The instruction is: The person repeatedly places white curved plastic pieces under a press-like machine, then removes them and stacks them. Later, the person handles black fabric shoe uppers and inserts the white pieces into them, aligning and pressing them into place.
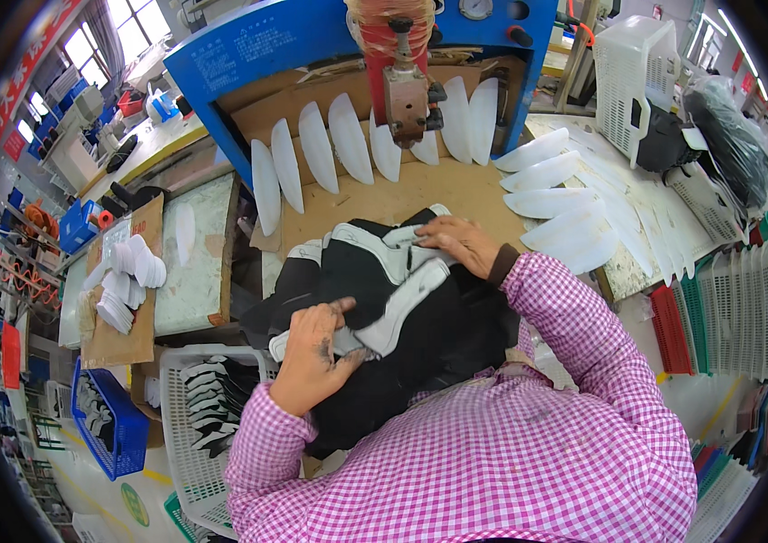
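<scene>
Against my body lies a loose pile of black cloth shoe uppers (348,281) with pale grey bands along their edges. My left hand (310,355) grips the near left side of the pile, thumb and forefinger apart on top, its other fingers partly hidden; dark smudges mark its skin. At the far side, the fingers of my right hand (461,244) are closed on the grey-edged part of an upper. Beyond the pile, several white curved blade-shaped pieces (350,136) stand in a row on the brown board (330,204) of a blue press (266,45).
The press's red and metal head (407,100) hangs over the board. More white pieces (565,226) fan out on the right-hand table. At left are stacked white pieces (131,271) on cardboard, a white basket (180,434) of grey-edged parts and a blue basket (122,443). Stacked crates (746,308) stand right.
</scene>
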### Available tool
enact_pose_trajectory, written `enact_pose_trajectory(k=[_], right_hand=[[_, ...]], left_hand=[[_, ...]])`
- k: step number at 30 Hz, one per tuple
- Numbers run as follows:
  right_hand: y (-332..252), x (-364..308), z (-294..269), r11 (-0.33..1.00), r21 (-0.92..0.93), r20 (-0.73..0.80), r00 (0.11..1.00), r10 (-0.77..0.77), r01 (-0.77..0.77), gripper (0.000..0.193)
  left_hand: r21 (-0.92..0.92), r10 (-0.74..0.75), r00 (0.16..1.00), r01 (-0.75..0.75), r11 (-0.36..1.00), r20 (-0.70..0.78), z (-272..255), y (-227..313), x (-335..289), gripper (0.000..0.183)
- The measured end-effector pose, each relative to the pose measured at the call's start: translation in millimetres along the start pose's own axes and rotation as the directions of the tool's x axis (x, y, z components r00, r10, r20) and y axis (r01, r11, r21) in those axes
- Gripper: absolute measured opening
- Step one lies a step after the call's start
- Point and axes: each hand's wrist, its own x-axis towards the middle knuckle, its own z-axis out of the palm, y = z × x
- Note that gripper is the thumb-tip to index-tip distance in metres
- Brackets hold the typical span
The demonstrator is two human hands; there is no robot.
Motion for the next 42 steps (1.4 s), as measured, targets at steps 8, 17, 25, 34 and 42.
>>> enact_pose_trajectory(k=[8,17,25,34,42], right_hand=[[-10,-24,17,0.873,-0.386,0.055,0.952,-0.302,0.299,0.041],[43,-34,-13,0.634,0.723,0.099,0.949,0.299,-0.275,0.039],[-17,-43,-49,0.962,0.262,-0.183,0.983,-0.031,0.079,0.047],[10,-12,-49,0.253,0.942,0.065,0.861,0.505,-0.219,0.055],[38,11,-57,0.035,0.995,0.051,0.812,0.582,-0.088,0.050]], left_hand=[[0.000,0.167,0.978,-0.168,0.986,0.126,-91,25,63,0.055],[-0.030,-0.024,0.916,0.039,0.999,0.401,21,-78,138,0.054],[0.046,0.038,0.975,-0.050,0.998,0.219,-22,-55,130,0.059],[-0.476,-0.009,0.979,-0.090,0.875,-0.202,-83,-43,85,0.044],[-0.920,-0.033,0.937,0.347,0.182,0.347,5,-32,57,0.058]])
